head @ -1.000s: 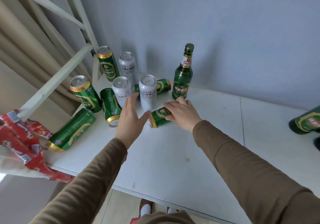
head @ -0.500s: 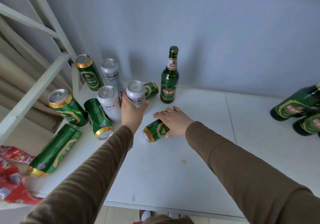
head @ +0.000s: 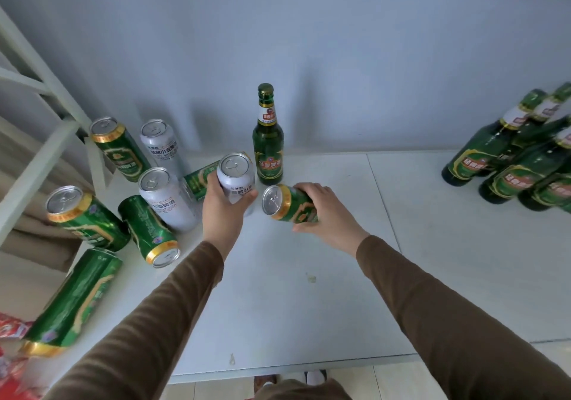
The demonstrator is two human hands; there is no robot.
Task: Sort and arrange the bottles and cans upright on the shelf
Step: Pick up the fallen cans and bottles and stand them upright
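My left hand grips a silver can held upright near the middle back of the white shelf. My right hand grips a small green can, tilted with its top toward the left, lifted off the surface. A green bottle stands upright just behind both cans. To the left stand two more silver cans and two upright green cans. Three green cans lie on their sides.
Several green bottles are clustered at the far right of the shelf by the grey wall. A white frame rises at the left edge. Red packaging sits at the bottom left. The shelf's front edge runs below my arms.
My left hand closed round the silver can and drew it rightward. My right hand lifted the small green can off the shelf and tilted it. The view swung right, showing the bottle cluster.
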